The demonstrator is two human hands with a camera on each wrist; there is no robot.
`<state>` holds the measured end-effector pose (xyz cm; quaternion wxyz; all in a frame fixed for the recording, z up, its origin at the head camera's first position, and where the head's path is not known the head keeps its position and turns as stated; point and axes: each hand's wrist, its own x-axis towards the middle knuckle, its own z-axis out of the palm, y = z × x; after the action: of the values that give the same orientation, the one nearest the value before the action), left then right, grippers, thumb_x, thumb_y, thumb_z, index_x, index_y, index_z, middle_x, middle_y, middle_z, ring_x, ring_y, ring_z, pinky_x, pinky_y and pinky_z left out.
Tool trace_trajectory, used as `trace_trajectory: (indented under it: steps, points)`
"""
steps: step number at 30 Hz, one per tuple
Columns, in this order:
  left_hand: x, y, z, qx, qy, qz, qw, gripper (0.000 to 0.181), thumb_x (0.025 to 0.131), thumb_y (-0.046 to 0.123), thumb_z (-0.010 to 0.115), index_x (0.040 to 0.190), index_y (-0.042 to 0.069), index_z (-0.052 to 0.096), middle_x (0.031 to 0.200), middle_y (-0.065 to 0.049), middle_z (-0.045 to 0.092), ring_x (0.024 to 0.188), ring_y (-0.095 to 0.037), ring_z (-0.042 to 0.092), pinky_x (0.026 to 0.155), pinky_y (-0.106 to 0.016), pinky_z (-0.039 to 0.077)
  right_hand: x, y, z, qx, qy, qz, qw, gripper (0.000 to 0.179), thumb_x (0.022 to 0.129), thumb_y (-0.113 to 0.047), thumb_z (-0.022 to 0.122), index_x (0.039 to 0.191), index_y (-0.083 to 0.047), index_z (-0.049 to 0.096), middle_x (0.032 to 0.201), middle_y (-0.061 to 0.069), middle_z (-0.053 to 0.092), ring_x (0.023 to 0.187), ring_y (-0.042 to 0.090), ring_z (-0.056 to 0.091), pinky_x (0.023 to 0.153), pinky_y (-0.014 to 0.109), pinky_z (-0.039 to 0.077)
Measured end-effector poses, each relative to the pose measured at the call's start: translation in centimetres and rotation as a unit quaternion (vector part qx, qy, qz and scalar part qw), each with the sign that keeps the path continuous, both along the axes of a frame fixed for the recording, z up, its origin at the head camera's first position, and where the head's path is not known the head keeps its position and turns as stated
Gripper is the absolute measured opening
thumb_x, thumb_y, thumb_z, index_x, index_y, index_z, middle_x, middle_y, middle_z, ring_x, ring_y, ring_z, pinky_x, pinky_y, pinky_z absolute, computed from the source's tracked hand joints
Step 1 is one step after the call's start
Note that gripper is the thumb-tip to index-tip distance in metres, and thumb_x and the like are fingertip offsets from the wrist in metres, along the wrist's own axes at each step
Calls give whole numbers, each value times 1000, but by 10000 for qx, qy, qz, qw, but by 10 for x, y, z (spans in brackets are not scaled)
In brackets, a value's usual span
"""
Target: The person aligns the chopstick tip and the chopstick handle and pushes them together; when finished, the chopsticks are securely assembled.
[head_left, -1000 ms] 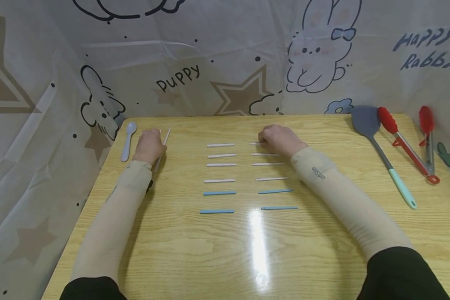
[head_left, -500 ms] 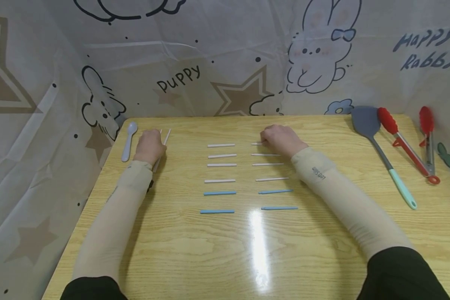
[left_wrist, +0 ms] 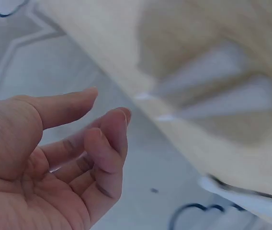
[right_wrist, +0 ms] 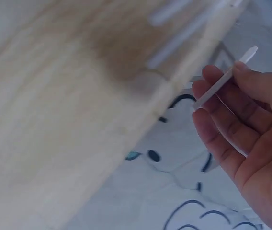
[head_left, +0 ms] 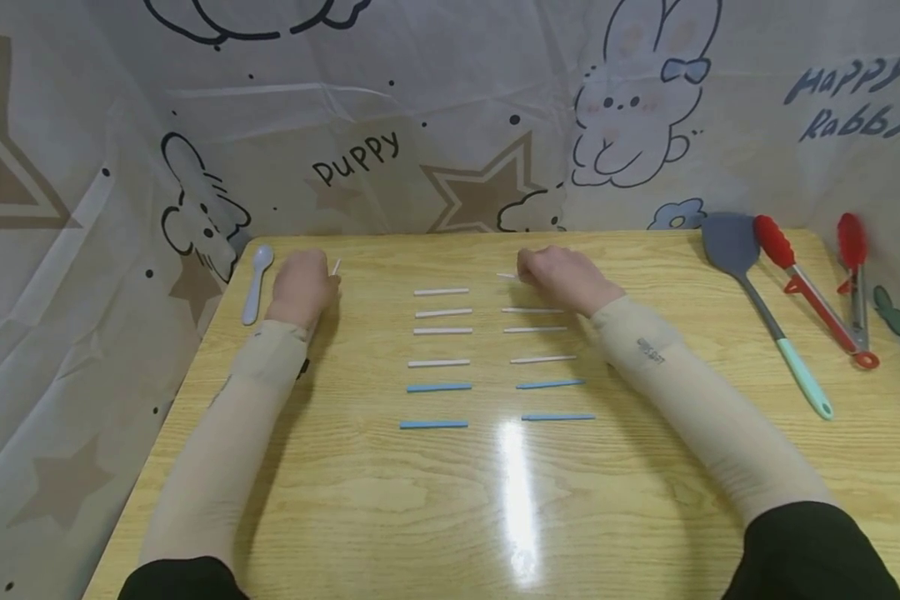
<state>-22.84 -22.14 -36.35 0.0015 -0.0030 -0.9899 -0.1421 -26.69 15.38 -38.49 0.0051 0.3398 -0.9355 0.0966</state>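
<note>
My left hand (head_left: 302,287) is at the back left of the table, above two slim white sticks. In the left wrist view these sticks (left_wrist: 198,72) look blurred, and the thumb and loosely bent fingers stand apart from them, holding nothing. In the head view only the tip of one stick (head_left: 336,267) shows beside that hand. My right hand (head_left: 566,279) pinches a short white stick (right_wrist: 227,79) with a narrower tip between thumb and fingertips, held off the table at the back. Just in front of it lies another white stick (head_left: 532,311).
Two columns of sticks lie mid-table, several white (head_left: 442,332) and a few blue (head_left: 433,425). A pale spoon (head_left: 257,283) is at the left edge. A grey spatula (head_left: 731,242) and two red-tipped tongs (head_left: 817,292) lie right. Printed cloth (head_left: 457,100) hangs behind.
My right hand has lifted the white stick off the table, slightly toward the back. The left hand has shifted a little up and right, covering more of the sticks beside it.
</note>
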Motion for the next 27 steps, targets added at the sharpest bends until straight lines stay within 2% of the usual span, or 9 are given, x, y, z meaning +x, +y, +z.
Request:
trace_trajectory:
  steps: [3,8,12,15,19,24,27]
  points:
    - [0,18,5,31,129,-280,9995,30,97,13,64,71,-1,59,64,-11,56,56,-23,48,53,-37,46,6,-3,9,-186,-41,82,9998,8,102,-12,56,103,-5,59,80,5,62,64,18,54,62,35,53]
    - [1,43,12,174,316,-843,9958,21,97,16,64,97,-5,67,94,-18,67,78,-30,62,71,-43,52,18,-11,24,-467,-1,390,9981,4,102,-9,55,104,-5,55,76,3,58,59,15,48,56,31,49]
    - [0,57,13,91,313,-1028,9942,22,97,20,64,102,-1,68,100,-16,68,78,-29,62,67,-43,52,27,-15,33,-659,118,518,9964,4,102,-10,55,104,-6,55,75,2,58,59,15,48,56,31,48]
    - [-1,63,9,-64,303,-1040,9941,21,97,22,66,102,2,69,100,-14,68,77,-27,61,63,-41,52,33,-18,37,-845,283,673,9937,6,100,-9,58,106,-5,58,82,5,65,63,16,57,61,33,52]
    - [-4,68,2,-251,317,-1172,9923,22,95,22,68,106,3,70,104,-13,69,82,-26,64,67,-41,54,39,-22,42,-902,471,890,9908,15,96,-3,64,110,-3,64,94,8,71,77,21,67,70,36,56]
    - [-8,77,-7,-331,199,-1357,9900,28,95,21,68,119,6,68,117,-12,67,99,-28,64,77,-45,54,43,-24,48,-806,565,945,9907,18,94,-1,65,112,-3,68,104,8,72,87,23,69,78,37,56]
    - [-12,83,-13,-295,101,-1527,9878,32,95,18,68,124,6,66,122,-13,65,107,-30,62,84,-46,53,45,-24,50,-797,628,957,9902,15,96,-3,64,110,-5,69,105,7,72,89,23,69,78,37,56]
